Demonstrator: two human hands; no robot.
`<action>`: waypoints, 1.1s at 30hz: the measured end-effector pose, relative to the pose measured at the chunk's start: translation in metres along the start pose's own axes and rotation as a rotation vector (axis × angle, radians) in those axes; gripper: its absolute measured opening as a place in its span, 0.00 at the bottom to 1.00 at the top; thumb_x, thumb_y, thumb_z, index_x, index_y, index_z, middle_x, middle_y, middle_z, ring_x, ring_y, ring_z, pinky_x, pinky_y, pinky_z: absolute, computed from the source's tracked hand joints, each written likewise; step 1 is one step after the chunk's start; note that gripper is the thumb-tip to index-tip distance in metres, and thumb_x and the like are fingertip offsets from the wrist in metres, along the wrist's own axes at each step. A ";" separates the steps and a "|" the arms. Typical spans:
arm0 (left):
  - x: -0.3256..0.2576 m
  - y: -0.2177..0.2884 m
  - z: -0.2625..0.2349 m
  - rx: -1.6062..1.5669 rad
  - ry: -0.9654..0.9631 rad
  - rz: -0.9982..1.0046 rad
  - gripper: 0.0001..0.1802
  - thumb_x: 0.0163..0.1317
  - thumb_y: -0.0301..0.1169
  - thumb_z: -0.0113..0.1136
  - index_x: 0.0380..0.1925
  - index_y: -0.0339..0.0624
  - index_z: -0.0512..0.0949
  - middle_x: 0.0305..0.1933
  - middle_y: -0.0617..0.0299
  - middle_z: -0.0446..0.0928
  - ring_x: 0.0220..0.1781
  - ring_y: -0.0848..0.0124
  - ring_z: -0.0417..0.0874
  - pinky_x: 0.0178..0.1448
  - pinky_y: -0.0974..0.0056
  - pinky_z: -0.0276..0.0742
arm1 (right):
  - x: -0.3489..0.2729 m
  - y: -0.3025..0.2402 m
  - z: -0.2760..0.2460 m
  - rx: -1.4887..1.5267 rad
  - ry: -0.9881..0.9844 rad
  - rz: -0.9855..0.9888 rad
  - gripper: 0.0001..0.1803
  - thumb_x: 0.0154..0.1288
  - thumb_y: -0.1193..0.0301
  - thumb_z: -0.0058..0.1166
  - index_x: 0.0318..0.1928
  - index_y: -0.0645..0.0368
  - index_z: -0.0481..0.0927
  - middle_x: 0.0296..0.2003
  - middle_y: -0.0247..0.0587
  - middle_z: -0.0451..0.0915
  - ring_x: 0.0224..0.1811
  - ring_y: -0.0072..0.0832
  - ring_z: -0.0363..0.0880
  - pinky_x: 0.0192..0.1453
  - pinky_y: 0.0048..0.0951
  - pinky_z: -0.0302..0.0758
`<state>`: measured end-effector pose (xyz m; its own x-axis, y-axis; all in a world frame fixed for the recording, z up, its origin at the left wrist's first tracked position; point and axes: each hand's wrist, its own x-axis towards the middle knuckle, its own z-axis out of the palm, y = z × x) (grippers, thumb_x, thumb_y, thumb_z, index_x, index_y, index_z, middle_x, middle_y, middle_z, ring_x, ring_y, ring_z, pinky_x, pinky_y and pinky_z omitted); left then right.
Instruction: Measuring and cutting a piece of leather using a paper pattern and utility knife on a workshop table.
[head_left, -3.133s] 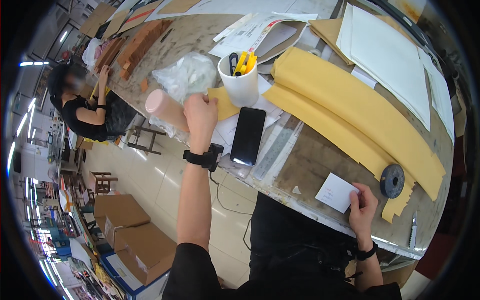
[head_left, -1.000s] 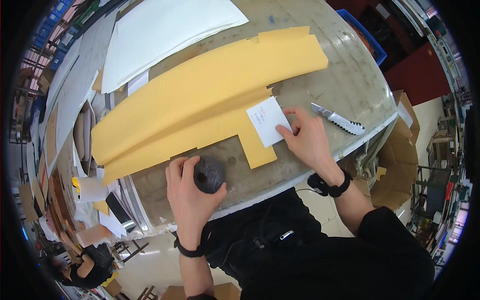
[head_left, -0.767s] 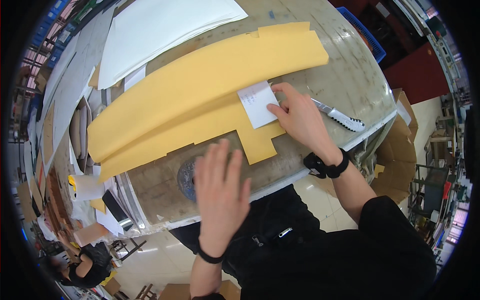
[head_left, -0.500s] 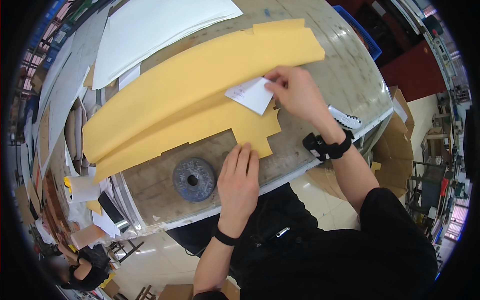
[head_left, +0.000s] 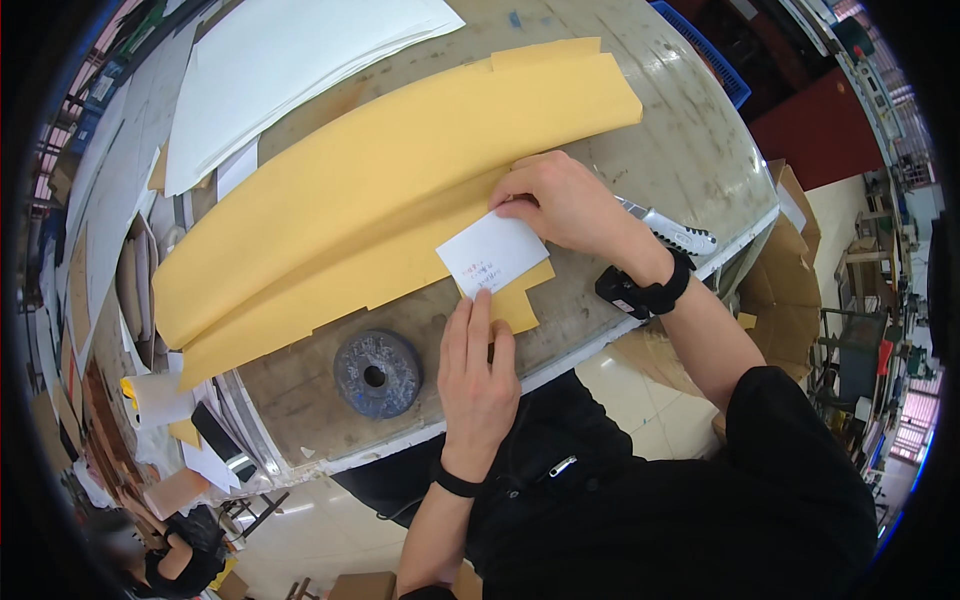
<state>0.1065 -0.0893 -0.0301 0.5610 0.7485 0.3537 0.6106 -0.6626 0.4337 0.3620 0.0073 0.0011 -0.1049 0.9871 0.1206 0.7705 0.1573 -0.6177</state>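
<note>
A small white paper slip with handwriting lies over the lower part of a large folded yellow paper sheet. My right hand pinches the slip's upper edge between thumb and fingers. At its lower edge rest the fingertips of my left hand, the fingers stretched out and slightly apart. The yellow sheet has notched edges and a curved fold along its length. Left of my left hand sits a thick dark grey disc with a hole in the middle. A utility knife lies beyond my right wrist.
White sheets are stacked at the far left of the worktable. A phone-like dark object and white rolls lie at the left edge. A blue crate stands far right, a cardboard box beside the table. Another person is at lower left.
The white slip has come down toward me and turned, its writing now near my left fingertips. My right hand moved with it, leftward and nearer. My left fingers now touch the slip.
</note>
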 end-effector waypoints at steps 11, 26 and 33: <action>0.000 -0.004 0.005 -0.066 -0.034 -0.008 0.10 0.72 0.15 0.68 0.51 0.30 0.82 0.81 0.45 0.84 0.83 0.40 0.83 0.83 0.39 0.84 | -0.023 -0.011 -0.024 -0.117 -0.031 0.004 0.10 0.75 0.73 0.72 0.53 0.57 0.96 0.56 0.44 0.95 0.57 0.50 0.92 0.61 0.50 0.89; -0.002 -0.003 0.006 -0.007 -0.023 0.041 0.16 0.77 0.25 0.70 0.60 0.27 0.86 0.79 0.42 0.85 0.82 0.41 0.85 0.84 0.40 0.86 | -0.079 0.003 -0.011 0.003 -0.134 -0.031 0.27 0.74 0.72 0.76 0.72 0.48 0.94 0.82 0.24 0.85 0.85 0.47 0.75 0.89 0.54 0.67; -0.006 -0.002 0.009 0.005 -0.043 0.057 0.29 0.76 0.30 0.76 0.72 0.26 0.84 0.80 0.40 0.84 0.83 0.39 0.83 0.85 0.39 0.83 | -0.081 0.001 -0.004 -0.049 -0.091 -0.031 0.30 0.67 0.68 0.82 0.70 0.46 0.96 0.80 0.27 0.87 0.86 0.48 0.75 0.89 0.55 0.66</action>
<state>0.1063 -0.0927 -0.0409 0.6183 0.7075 0.3422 0.5793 -0.7046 0.4099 0.3739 -0.0729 -0.0065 -0.1842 0.9806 0.0671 0.7954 0.1889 -0.5760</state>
